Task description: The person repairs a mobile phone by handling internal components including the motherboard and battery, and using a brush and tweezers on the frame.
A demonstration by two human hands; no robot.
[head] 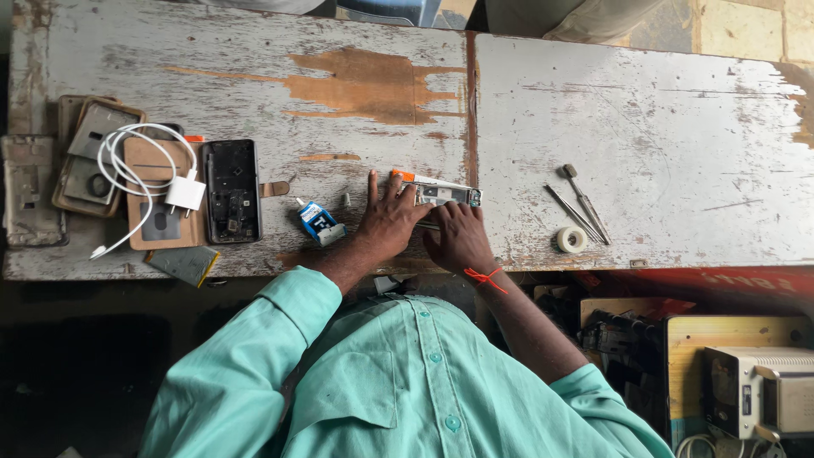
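At tabletop (644,127) edge, left hand (386,222) presses flat, fingers spread, and right hand (458,237) pinches closed on thin circuit strip (447,195), likely light, stiff, fragile; best held by edges.

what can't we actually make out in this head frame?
- Small part under both hands: mostly covered by the left hand and right hand; kind unclear.
- Right fingers: curled out of sight; grip cannot be told.
- Grey box at lower right: cut off by the frame edge.
- Opened phone: inner parts too small to tell.
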